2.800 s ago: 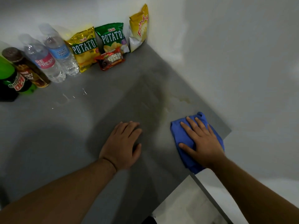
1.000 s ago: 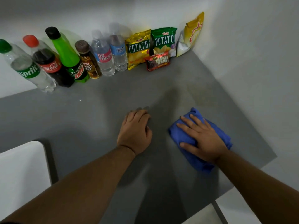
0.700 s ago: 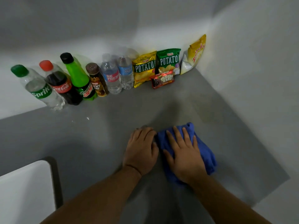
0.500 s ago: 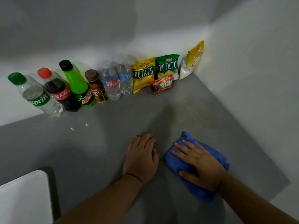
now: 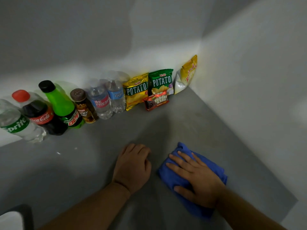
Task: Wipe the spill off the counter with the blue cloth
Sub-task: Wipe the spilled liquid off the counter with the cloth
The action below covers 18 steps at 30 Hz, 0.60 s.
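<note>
A folded blue cloth (image 5: 167, 175) lies on the grey counter (image 5: 93, 163) near its right end. My right hand (image 5: 196, 178) presses flat on the cloth, fingers spread and straight. My left hand (image 5: 132, 166) rests palm down on the bare counter just left of the cloth, its fingertips bent onto the surface and holding nothing. A faint yellowish stain (image 5: 197, 113) shows on the counter beyond the cloth, near the right wall. A few small wet glints (image 5: 58, 153) lie on the counter to the left.
Along the back wall stand several bottles: Sprite (image 5: 18, 125), Coca-Cola (image 5: 39, 113), Mountain Dew (image 5: 63, 105), a brown bottle (image 5: 84, 107), two water bottles (image 5: 106, 98). Snack bags (image 5: 136, 90) and a fudge bar (image 5: 156, 100) fill the corner. A white object (image 5: 10, 219) sits bottom left.
My right hand slid the cloth left against my left hand, then back right. The view tilted up and left, bringing more bottles in. My left hand stayed in place.
</note>
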Tool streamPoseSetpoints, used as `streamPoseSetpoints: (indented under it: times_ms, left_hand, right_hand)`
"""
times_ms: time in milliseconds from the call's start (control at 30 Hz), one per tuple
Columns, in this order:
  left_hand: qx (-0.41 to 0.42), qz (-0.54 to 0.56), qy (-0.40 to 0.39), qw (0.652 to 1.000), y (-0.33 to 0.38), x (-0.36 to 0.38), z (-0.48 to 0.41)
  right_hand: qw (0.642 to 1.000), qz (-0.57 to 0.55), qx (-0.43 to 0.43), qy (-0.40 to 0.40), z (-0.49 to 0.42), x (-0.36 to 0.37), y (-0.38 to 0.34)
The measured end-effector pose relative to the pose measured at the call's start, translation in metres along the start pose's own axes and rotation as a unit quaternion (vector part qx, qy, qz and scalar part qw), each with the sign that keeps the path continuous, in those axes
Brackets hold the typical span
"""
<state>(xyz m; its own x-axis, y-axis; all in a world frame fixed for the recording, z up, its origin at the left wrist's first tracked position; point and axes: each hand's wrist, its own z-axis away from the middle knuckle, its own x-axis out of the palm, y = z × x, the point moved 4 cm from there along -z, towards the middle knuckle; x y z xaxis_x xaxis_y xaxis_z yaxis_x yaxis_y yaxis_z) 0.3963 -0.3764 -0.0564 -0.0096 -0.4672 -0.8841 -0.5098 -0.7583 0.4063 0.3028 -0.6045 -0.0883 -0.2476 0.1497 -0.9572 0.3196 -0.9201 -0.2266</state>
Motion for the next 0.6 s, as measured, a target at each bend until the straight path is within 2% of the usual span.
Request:
streamPoseSetpoints:
  times_ms: [67,133,233,300,333,433,500,600]
  left_hand:
    - [0.019,-0.012,0.004,1.0,-0.009,-0.002,-0.015]
    - [0.012,-0.019,0.004,1.0,-0.019,-0.003,-0.027]
    - [-0.022,-0.012,-0.008,1.0,-0.03,0.002,-0.041]
    - [-0.036,-0.02,-0.024,0.999,-0.033,0.008,-0.046]
    - [-0.038,-0.026,-0.029,0.998,-0.034,0.01,-0.047]
    - [-0.038,-0.034,-0.03,0.998,-0.036,0.013,-0.047]
    - [-0.036,-0.032,-0.025,0.999,-0.036,0.013,-0.044]
    - [-0.029,-0.035,-0.027,0.999,-0.035,0.014,-0.044]
  right_hand:
    - [1.0,-0.004,0.02,-0.006,-0.003,-0.01,0.021]
    - [0.997,0.01,0.079,0.003,-0.02,-0.017,0.028]
    - [0.979,0.03,0.202,0.025,-0.058,-0.017,0.016]
    - [0.971,0.024,0.235,0.042,-0.073,-0.013,0.001]
    - [0.974,0.019,0.223,0.044,-0.074,-0.011,-0.004]
    - [0.994,0.015,0.097,0.039,-0.052,-0.008,-0.003]
    - [0.999,0.011,0.043,0.015,-0.037,-0.01,0.01]
    - [0.997,0.014,0.076,0.019,-0.044,-0.021,0.03]
